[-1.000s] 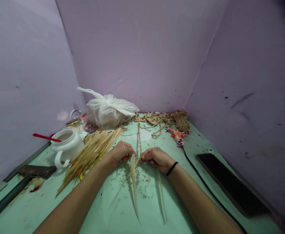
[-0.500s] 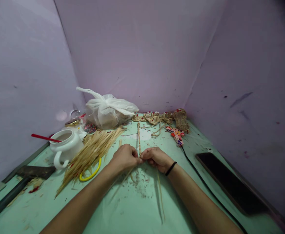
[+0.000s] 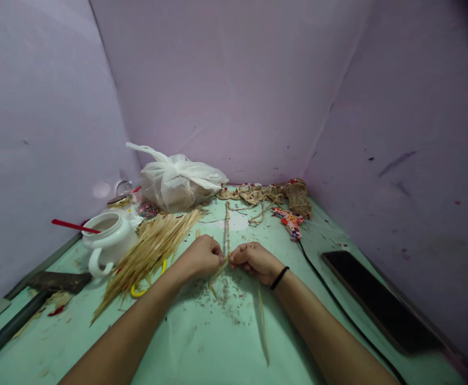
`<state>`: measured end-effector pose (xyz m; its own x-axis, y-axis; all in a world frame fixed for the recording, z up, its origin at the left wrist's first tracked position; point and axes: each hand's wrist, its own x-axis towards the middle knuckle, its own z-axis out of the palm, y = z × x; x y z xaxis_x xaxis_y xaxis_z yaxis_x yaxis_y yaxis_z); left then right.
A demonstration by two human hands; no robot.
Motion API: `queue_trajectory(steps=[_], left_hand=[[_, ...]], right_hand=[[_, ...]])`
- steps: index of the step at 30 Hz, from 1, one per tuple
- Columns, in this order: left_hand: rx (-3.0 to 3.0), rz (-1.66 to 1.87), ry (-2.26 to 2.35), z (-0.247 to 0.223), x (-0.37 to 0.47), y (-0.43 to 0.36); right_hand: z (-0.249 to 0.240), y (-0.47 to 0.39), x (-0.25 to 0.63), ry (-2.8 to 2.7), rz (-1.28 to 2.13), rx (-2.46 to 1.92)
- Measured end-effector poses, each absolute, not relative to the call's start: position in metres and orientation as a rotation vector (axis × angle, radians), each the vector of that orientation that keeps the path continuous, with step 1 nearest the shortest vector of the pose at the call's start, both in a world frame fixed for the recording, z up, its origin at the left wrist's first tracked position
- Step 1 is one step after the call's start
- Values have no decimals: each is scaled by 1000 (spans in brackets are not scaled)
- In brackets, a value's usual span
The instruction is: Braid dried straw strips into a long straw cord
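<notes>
A thin straw braid (image 3: 228, 230) runs away from me along the middle of the green tabletop. At its near end my left hand (image 3: 205, 256) and my right hand (image 3: 256, 261) face each other, a small gap between them. Both have thumb and fingers pinched on straw strands. One loose strand (image 3: 263, 326) hangs from under my right hand toward me. A shorter strand (image 3: 217, 275) slants down beside my left fingertips. A black band (image 3: 280, 278) circles my right wrist.
Left of my hands lie a bundle of dry straw (image 3: 154, 240), yellow-handled scissors (image 3: 138, 290), a white mug (image 3: 109, 240) and a hammer-like tool (image 3: 57, 283). Behind are a tied plastic bag (image 3: 181, 184) and woven straw pieces (image 3: 250, 194). Rightward sit a patterned, corded tool (image 3: 290, 222) and a phone (image 3: 378, 299).
My left hand has shifted slightly left, opening a small gap from my right hand. The strand by my left hand now lies bent near the braid's end. My right hand has barely moved.
</notes>
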<state>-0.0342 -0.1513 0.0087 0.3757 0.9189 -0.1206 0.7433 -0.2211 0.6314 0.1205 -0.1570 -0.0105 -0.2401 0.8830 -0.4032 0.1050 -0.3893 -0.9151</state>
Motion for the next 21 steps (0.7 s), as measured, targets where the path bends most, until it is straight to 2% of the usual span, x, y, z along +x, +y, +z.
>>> queue_trajectory(steps=[3, 9, 13, 16, 19, 21], left_hand=[[2018, 297, 1474, 14, -27, -160], [2269, 265, 1885, 19, -1, -194], [2288, 270, 1769, 18, -2, -191], [2136, 381, 1608, 23, -16, -174], [1763, 578, 1665, 26, -23, -161], [1503, 543, 1607, 24, -22, -159]], right_hand=[[-10, -158, 118, -1171, 1726, -1414], [-12, -159, 115, -1103, 1727, -1410], [-11, -159, 117, -1111, 1759, -1405], [-9, -159, 119, -1123, 1856, -1358], [-6, -159, 121, -1121, 1927, -1309], [-6, -158, 121, -1124, 1941, -1282]])
